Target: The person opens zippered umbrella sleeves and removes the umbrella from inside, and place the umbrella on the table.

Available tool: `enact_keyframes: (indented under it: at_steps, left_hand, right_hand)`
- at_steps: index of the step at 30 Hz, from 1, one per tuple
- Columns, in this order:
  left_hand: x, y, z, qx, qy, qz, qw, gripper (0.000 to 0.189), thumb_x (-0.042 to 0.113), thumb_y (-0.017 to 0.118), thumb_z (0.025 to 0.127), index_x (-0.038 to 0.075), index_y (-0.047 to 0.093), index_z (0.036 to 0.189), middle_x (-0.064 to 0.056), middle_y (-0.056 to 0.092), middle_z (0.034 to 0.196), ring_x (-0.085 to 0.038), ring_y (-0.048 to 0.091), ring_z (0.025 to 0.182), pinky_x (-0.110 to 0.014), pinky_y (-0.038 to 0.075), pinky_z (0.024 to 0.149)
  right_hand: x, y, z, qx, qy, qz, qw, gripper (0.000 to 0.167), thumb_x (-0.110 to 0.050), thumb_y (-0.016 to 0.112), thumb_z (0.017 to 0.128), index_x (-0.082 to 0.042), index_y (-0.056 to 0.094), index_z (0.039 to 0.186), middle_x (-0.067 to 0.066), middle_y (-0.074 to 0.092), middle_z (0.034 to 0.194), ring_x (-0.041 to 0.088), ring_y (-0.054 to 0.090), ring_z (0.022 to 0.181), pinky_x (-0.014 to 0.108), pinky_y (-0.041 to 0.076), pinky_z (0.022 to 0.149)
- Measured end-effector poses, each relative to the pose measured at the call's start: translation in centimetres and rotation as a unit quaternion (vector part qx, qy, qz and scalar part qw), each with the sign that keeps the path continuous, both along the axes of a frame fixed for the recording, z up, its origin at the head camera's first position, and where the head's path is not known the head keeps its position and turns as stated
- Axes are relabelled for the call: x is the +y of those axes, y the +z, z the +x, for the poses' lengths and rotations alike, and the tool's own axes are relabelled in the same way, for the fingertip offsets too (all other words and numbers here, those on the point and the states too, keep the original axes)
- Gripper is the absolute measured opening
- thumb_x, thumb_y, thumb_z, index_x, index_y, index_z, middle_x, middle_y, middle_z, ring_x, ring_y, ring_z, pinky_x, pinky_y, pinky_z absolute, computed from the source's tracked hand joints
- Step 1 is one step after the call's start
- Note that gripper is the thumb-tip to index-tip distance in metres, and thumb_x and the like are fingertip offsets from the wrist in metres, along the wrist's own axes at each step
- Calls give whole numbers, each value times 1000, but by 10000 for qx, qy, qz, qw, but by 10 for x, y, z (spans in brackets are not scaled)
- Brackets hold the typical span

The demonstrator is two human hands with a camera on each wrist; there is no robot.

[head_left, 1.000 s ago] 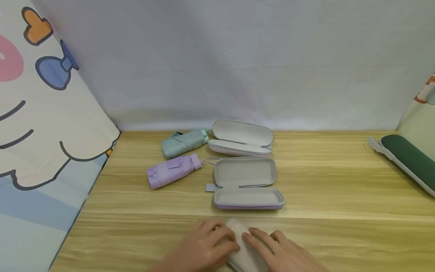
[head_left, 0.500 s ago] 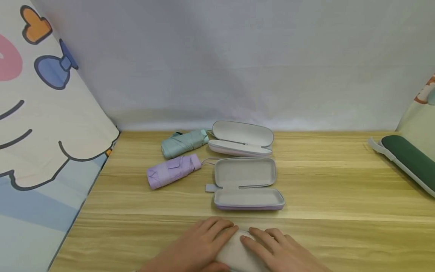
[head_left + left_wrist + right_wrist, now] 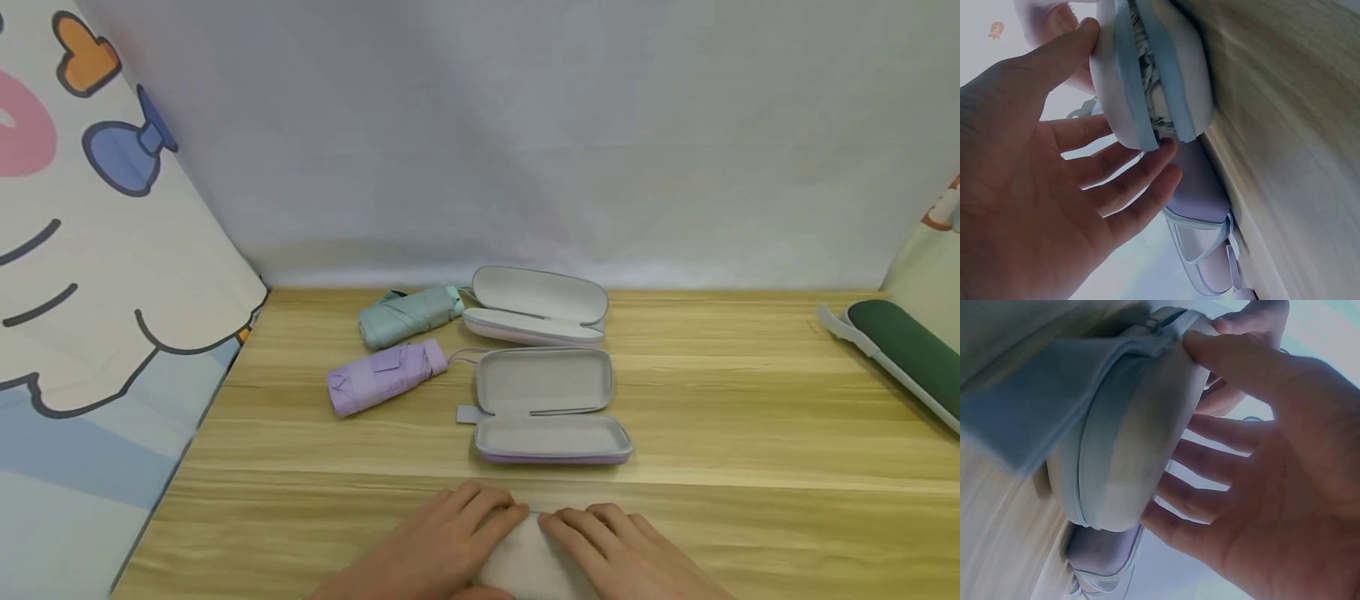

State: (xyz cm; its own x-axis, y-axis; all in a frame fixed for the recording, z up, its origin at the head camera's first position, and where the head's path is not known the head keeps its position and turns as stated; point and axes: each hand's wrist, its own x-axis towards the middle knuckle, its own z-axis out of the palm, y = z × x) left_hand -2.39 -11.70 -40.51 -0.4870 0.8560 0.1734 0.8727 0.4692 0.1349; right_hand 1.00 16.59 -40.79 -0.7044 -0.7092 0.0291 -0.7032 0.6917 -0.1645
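A pale zip-up hard case (image 3: 525, 562) lies at the front of the table, its lid down. In the left wrist view the seam gapes between light blue zip bands (image 3: 1125, 75), and crumpled grey patterned fabric (image 3: 1150, 81) shows inside. My left hand (image 3: 442, 542) holds the case's left side, thumb on the lid and fingertips by the seam. On the right side, my right hand (image 3: 618, 550) grips the lid between thumb and bent fingers. A blue-grey strap tab (image 3: 1029, 406) sticks out from the case in the right wrist view.
Behind the hands lies an open lavender case (image 3: 551, 457), tied by a cord to a folded lavender umbrella (image 3: 386, 379). Farther back are an open pale case (image 3: 540, 292) and a folded mint umbrella (image 3: 411, 317). A dark green case (image 3: 907, 346) sits at the right edge.
The pale case has turned straighter and its far end has come nearer. My left fingers have shifted from its upper left side onto its far edge; the right fingertips moved slightly.
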Motion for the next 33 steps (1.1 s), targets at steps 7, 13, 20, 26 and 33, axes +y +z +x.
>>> enact_keyframes:
  at_steps: [7,13,20,26,33]
  left_hand:
    - [1,2,-1,-171,-334,400,9985,54,49,55,106,8,60,141,1,62,124,-11,57,109,-25,52,94]
    - [3,5,2,48,-416,555,9976,56,50,63,102,8,61,139,1,62,119,-9,56,103,-20,50,91]
    - [3,15,8,-192,-377,723,9965,55,54,62,101,13,65,138,5,62,117,-5,56,103,-16,48,91]
    - [4,17,10,-60,-669,1233,9901,45,49,67,100,16,68,130,7,64,115,-4,59,104,-14,47,93]
    - [6,19,6,-140,-1183,1835,9758,23,32,66,102,18,70,121,11,66,110,-1,59,100,-9,44,94]
  right_hand:
    - [-2,5,1,718,64,-278,9970,81,-79,55,92,-21,54,148,-11,59,135,10,55,116,37,53,88]
    - [-2,8,0,1249,233,-469,9908,79,-78,59,90,-22,58,144,-11,57,127,8,51,110,29,47,80]
    - [6,11,-9,943,701,-1117,9868,70,-69,67,91,-21,60,141,-12,57,121,4,48,104,19,41,77]
    - [18,12,-10,243,871,-1033,9905,52,-62,66,95,-22,63,128,-14,60,112,-1,52,96,19,46,75]
    - [27,15,-4,-714,905,-1172,9864,28,-47,65,101,-25,65,118,-19,63,105,-12,50,85,8,41,67]
